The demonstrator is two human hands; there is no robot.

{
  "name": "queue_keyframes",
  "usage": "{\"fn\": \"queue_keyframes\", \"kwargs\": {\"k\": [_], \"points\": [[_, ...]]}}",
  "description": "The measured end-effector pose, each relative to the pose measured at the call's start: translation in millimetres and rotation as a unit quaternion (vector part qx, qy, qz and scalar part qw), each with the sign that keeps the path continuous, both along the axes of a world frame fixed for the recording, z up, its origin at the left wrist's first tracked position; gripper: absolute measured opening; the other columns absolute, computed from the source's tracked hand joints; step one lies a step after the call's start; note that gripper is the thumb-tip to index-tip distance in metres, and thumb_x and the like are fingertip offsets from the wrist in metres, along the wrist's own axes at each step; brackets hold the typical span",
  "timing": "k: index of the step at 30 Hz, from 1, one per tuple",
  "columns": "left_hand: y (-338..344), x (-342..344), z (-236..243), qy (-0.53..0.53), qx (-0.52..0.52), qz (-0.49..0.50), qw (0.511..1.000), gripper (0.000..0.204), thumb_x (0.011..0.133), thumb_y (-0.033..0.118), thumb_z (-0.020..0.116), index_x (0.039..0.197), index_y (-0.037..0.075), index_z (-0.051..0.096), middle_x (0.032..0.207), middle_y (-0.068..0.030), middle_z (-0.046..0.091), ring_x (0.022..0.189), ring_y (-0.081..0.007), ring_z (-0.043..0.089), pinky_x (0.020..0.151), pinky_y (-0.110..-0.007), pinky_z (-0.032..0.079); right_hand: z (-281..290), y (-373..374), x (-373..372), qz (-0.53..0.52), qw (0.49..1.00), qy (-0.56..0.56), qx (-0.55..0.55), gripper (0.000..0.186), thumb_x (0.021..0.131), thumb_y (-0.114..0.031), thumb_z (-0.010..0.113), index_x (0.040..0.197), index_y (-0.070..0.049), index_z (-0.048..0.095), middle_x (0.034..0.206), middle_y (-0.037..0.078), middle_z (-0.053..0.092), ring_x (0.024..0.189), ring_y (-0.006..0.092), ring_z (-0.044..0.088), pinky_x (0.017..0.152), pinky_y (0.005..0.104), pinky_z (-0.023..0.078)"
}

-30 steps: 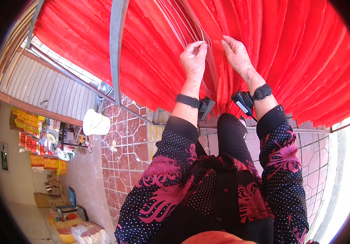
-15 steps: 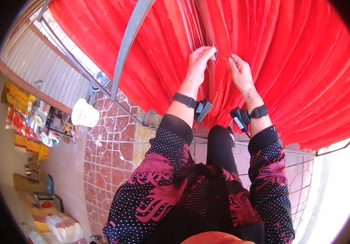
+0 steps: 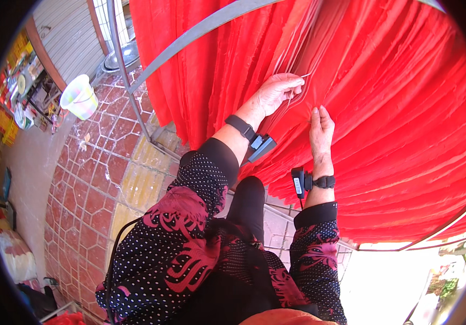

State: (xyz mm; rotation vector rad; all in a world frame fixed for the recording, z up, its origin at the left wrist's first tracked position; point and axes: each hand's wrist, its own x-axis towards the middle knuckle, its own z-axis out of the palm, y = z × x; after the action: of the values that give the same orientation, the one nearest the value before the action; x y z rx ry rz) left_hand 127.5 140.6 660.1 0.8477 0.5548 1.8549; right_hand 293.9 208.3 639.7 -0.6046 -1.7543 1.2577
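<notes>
A large red pleated cloth hangs in long folds before me. Several thin pale ribs or cords run down a gap between its folds. At that gap my left hand is closed, with a thin pale strand sticking out from the fingertips. Lower and to the right, my right hand lies against the cloth with thumb and fingers pressed together. Whatever is between those fingertips is too small to make out. Each wrist wears a black strap with a small device.
A curved grey metal bar crosses in front of the cloth, joined to an upright post. To the left, a pale bucket stands on red paving tiles, near a metal basin. Packed goods line the far left.
My view has turned, and the bucket now appears farther left. My hands have moved apart; the right sits lower along the cloth. A pale strand now shows at my left fingertips.
</notes>
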Motion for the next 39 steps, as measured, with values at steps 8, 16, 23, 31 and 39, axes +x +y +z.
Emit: {"fn": "queue_keyframes", "kwargs": {"k": [8, 16, 23, 31, 39], "points": [[2.7, -2.0, 13.4, 0.038, 0.013, -0.032, 0.999, 0.022, 0.086, 0.026, 0.063, 0.094, 0.006, 0.066, 0.071, 0.0015, 0.060, 0.069, -0.0092, 0.058, 0.071, -0.022, 0.044, 1.4, -2.1, 2.8, 0.011, 0.999, 0.015, 0.027, 0.017, 0.096, -0.015, 0.050, 0.095, -0.001, 0.059, 0.079, -0.005, 0.054, 0.071, 0.0037, 0.044, 0.063, 0.0194, 0.039], [0.5, -3.6, 16.2, -0.033, 0.008, -0.025, 0.999, 0.019, 0.087, 0.026, 0.063, 0.092, 0.008, 0.065, 0.073, 0.0022, 0.061, 0.071, -0.0107, 0.059, 0.074, -0.025, 0.044, 3.2, -4.3, 1.9, -0.002, 1.000, 0.004, 0.020, 0.017, 0.096, -0.015, 0.050, 0.091, -0.001, 0.059, 0.076, -0.005, 0.054, 0.069, 0.0039, 0.044, 0.062, 0.0194, 0.039], [-1.8, -9.3, 24.2, 0.023, 0.035, -0.058, 0.997, 0.019, 0.088, 0.025, 0.061, 0.094, 0.007, 0.065, 0.068, 0.0016, 0.061, 0.069, -0.0107, 0.059, 0.071, -0.025, 0.044, 2.5, -6.3, -1.5, 0.006, 1.000, 0.014, 0.024, 0.015, 0.095, -0.014, 0.051, 0.092, -0.002, 0.059, 0.077, -0.005, 0.053, 0.068, 0.0043, 0.045, 0.063, 0.0194, 0.040], [-2.1, -14.9, 35.8, 0.033, 0.043, -0.075, 0.996, 0.019, 0.089, 0.025, 0.061, 0.095, 0.008, 0.065, 0.075, 0.0003, 0.064, 0.070, -0.0095, 0.060, 0.070, -0.024, 0.046, -1.4, -5.9, -2.6, -0.001, 1.000, 0.010, 0.011, 0.015, 0.095, -0.014, 0.051, 0.093, -0.002, 0.059, 0.077, -0.004, 0.054, 0.068, 0.0049, 0.046, 0.062, 0.0198, 0.041], [1.8, -15.1, 44.9, 0.004, 0.051, -0.066, 0.996, 0.017, 0.090, 0.024, 0.059, 0.094, 0.008, 0.065, 0.072, 0.0005, 0.062, 0.067, -0.0102, 0.059, 0.067, -0.024, 0.047, -0.4, -6.1, -2.6, 0.012, 0.999, 0.014, 0.034, 0.016, 0.095, -0.014, 0.051, 0.092, -0.002, 0.060, 0.077, -0.005, 0.055, 0.069, 0.0043, 0.047, 0.063, 0.0198, 0.041]]}}
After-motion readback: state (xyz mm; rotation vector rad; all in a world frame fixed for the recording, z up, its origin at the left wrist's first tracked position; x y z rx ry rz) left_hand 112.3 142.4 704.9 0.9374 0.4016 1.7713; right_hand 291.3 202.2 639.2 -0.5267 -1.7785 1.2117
